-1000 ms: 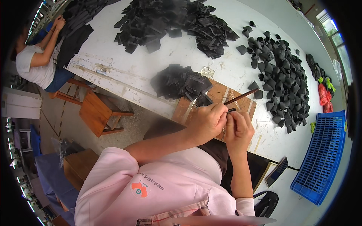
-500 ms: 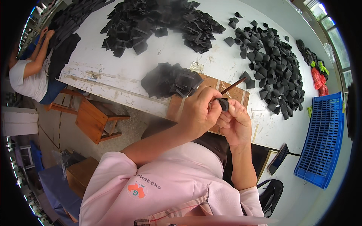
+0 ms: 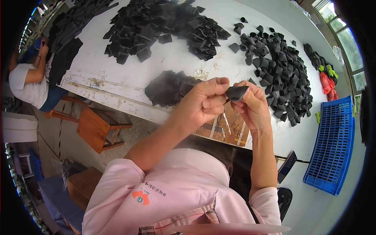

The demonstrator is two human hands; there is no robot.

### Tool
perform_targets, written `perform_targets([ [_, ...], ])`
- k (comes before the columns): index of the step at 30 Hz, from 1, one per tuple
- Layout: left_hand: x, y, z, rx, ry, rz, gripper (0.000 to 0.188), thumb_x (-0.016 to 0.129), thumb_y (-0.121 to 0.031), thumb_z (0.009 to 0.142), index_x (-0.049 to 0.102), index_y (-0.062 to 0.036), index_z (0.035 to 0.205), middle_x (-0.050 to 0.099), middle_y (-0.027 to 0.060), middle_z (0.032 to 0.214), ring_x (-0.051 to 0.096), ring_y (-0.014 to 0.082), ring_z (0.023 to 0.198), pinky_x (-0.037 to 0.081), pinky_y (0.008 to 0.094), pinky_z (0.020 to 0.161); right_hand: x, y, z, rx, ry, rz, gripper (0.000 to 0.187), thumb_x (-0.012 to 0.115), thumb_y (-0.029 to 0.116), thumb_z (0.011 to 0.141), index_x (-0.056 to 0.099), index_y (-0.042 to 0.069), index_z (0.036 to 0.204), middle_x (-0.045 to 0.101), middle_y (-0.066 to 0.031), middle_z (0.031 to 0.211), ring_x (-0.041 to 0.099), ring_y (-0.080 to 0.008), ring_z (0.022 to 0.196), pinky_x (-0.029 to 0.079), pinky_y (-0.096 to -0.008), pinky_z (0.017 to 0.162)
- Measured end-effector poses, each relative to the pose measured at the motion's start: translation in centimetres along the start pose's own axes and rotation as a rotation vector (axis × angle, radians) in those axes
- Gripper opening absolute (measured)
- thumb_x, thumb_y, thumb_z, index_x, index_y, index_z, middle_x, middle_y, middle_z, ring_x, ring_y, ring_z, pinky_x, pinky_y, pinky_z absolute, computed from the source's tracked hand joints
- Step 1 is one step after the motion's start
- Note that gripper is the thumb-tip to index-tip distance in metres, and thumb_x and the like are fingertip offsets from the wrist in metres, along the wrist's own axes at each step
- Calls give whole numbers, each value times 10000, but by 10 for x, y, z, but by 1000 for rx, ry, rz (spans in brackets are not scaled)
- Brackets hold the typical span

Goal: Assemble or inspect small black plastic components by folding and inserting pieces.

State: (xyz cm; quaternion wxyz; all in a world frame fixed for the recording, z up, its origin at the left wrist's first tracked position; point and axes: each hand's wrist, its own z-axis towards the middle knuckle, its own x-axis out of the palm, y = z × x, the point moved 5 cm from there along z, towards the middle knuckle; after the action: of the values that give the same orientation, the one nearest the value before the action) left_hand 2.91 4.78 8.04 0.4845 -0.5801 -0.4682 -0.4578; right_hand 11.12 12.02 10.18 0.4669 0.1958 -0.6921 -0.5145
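1. Above the brown board on the table, the small black piece was held up in the right hand, whose thumb and fingers pinched one side of it
2. Near the board's left side, the left hand had its fingers curled in close beside the piece; whether they gripped anything could not be told
3. Light, thin and bendable was how the piece seemed, perhaps cloth-like, yet stiff enough to keep its curve; its dull face suggested little slip, and breakage looked unlikely
4. A gentle pinch at one edge, thumb on the outer face, appeared the best hold; hard squeezing would probably have creased it
5. Right of the board and beyond it lay a heap of curved black pieces; left of it sat a pile of flat black pieces
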Motion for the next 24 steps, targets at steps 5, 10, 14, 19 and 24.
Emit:
perform_targets([
  [5,4,-5,0,11,40,-116,148,419,-38,874,541,-32,957,549,22,683,287,14,339,209,154,321,5,25,4,-43,8,-230,280,535,273,858,510,44,699,418,33,592,326,-33,500,264,-166,429],
  [10,-1,0,-3,123,-63,220,123,474,-21,850,534,-10,956,561,9,740,302,11,370,215,158,332,-7,0,4,-15,-19,-9,286,531,276,862,529,37,705,414,48,567,326,-30,489,261,-171,434],
  [14,34,-24,-16,907,-163,1184,265,546,-46,817,505,5,1074,585,41,812,526,85,671,428,192,624,-4,23,-4,-174,-131,-564,308,523,307,864,548,10,788,429,48,600,359,-26,537,268,-182,455],
  [19,74,-20,-13,864,110,1607,85,583,-12,777,606,0,858,587,73,845,532,119,762,425,225,678,11,40,-30,-566,-297,-850,355,643,274,764,546,-14,947,496,-30,741,445,-94,587,360,-207,516],
  [24,71,-19,-17,1099,67,1527,60,586,-43,785,585,6,820,573,62,743,542,125,656,438,231,622,34,45,-33,-749,-270,-1113,403,731,210,652,547,6,947,542,-84,800,523,-168,637,430,-254,534],
])
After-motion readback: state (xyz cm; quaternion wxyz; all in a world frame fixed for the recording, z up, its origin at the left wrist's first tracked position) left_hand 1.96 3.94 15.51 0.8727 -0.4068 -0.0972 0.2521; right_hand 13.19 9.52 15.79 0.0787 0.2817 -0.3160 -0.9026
